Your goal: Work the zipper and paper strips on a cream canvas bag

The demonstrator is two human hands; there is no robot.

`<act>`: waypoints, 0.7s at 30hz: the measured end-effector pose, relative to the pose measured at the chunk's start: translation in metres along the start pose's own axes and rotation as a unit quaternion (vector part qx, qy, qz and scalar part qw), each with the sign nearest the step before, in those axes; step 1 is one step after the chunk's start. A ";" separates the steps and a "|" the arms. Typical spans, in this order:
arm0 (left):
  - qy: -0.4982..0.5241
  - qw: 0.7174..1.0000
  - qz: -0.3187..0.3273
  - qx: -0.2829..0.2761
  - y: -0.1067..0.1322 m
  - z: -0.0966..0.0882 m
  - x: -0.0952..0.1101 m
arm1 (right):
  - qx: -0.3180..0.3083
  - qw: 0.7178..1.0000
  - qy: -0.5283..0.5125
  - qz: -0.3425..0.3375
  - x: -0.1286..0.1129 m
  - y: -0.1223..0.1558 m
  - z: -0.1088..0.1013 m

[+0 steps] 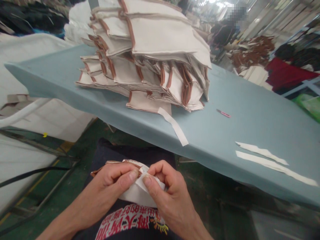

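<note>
"Nearest thing first. Go."

"Dark garment (135, 230) with red lettering, six o'clock, against the worker's body. Both hands just above it."

"Left hand (120, 180)?"

"Thumb and fingers pinched together, gripping a cream fabric piece (136, 196) by its brown-bound edge."

"Right hand (167, 183)?"

"Pinched too, same piece, thumb on a folded white flap. Can't tell if the flap is separate. Hands almost meeting, fabric stretched between them, over the lap at six."

"Table?"

"Blue-grey covered worktable (250, 120), running from ten o'clock across to four, slanting down to the right."

"On it?"

"Big pile of cream fabric panels (162, 33) with brown binding, twelve o'clock, leaning and uneven. Flat cream panel (150, 101) poking out at the bottom, near edge."

"Loose bits?"

"White strip (175, 128) just off the dial's centre toward four, upper end touching that panel, lower end by the table edge. Two more at four: short white strip (262, 153) and long white strip (275, 167), side by side, apart. Small pink hand tool (223, 113) at three, lying alone; too small to name exactly."

"Surroundings, quick."

"White-sided bin (50, 116) at nine. Red cloth (287, 73) at two, heap of brown pieces (252, 53) beyond it. Another person (222, 35) between one and two, blurred. Green floor (82, 160) below, around seven."
</note>
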State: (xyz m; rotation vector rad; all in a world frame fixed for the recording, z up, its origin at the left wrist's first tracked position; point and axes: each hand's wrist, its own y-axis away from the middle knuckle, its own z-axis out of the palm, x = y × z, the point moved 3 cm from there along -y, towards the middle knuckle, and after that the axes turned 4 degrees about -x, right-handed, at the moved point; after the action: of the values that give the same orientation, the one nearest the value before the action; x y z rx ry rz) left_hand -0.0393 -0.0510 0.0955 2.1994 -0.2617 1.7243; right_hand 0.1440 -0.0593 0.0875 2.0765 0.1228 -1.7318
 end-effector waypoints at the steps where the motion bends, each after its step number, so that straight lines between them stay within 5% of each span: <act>1: 0.001 1.000 -0.001 0.002 0.000 0.000 -0.001 | 0.002 1.000 0.003 -0.002 0.000 0.000 0.000; 16: 0.007 0.999 -0.033 0.009 -0.001 0.001 -0.015 | 0.071 0.995 0.068 -0.008 0.004 -0.004 0.009; 21: 0.017 0.998 -0.053 0.020 0.001 -0.001 -0.033 | 0.052 0.996 0.067 0.012 0.003 -0.010 0.008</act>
State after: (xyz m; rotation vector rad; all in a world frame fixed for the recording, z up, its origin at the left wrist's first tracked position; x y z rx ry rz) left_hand -0.0483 -0.0533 0.0636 2.1679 -0.0994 1.7226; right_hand 0.1343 -0.0543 0.0805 2.2590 0.0482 -1.6151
